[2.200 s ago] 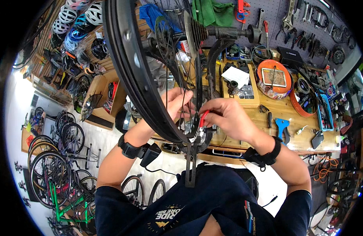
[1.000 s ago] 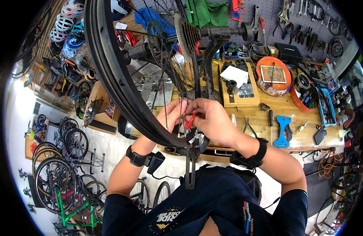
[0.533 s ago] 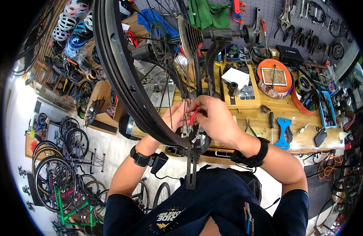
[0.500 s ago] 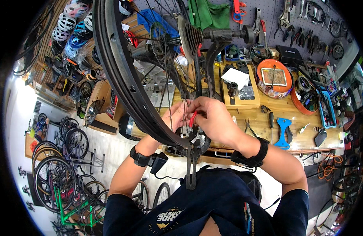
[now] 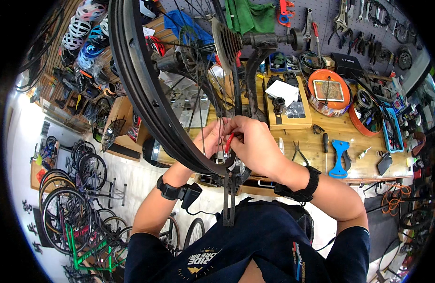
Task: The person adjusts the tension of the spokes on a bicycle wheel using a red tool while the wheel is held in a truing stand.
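Note:
A bicycle wheel with a black rim stands in a dark metal truing stand. Thin spokes run from the rim to the hub, where a stack of sprockets sits. Low on the wheel, my right hand is closed on a small red spoke wrench, just inside the rim. My left hand reaches in among the spokes, its fingers pinched together against those of my right hand. What the left fingertips hold is hidden. Black bands circle both wrists.
On the wooden bench lie a cardboard box, pliers, a screwdriver and a blue tool. Round orange-rimmed tins stand farther right. Tools hang on the pegboard. Bicycles stand on the left.
The wheel has turned slightly, its rim holes shifting up and left. My right hand and the spoke wrench have moved a little; more of the red tool shows. My left hand stays nearly in place.

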### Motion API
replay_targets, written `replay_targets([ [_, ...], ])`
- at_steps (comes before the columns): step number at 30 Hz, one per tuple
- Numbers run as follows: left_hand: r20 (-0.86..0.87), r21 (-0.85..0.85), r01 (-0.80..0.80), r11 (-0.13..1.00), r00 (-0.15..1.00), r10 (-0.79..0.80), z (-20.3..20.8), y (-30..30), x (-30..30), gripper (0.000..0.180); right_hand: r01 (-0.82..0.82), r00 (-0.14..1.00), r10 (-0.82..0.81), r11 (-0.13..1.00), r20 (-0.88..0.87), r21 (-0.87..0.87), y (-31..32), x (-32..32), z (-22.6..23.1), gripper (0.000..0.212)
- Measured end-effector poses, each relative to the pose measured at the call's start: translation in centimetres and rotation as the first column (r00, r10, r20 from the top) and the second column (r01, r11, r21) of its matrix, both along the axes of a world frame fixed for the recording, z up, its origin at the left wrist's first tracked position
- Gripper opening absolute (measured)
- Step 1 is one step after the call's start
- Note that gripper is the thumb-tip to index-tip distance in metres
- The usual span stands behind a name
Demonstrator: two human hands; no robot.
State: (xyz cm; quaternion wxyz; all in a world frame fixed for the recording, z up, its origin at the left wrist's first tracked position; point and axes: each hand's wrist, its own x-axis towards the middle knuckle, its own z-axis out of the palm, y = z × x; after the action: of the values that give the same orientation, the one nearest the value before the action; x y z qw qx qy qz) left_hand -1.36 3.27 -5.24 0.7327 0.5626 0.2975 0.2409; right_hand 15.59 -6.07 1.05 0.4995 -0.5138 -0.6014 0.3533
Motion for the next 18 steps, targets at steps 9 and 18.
replay_targets([
  [9,0.118,-0.134,-0.002,0.991,0.993,0.018,2.3,-2.0,0.2,0.048,-0.471,0.850,0.399,0.868,-0.343,-0.156,1.5,1.7,-1.1,0.021],
  [18,0.130,-0.260,-0.012,0.966,0.990,0.047,3.7,-2.1,-0.3,0.052,-0.532,0.836,0.480,0.829,-0.267,-0.172,1.2,1.5,-1.5,0.027],
])
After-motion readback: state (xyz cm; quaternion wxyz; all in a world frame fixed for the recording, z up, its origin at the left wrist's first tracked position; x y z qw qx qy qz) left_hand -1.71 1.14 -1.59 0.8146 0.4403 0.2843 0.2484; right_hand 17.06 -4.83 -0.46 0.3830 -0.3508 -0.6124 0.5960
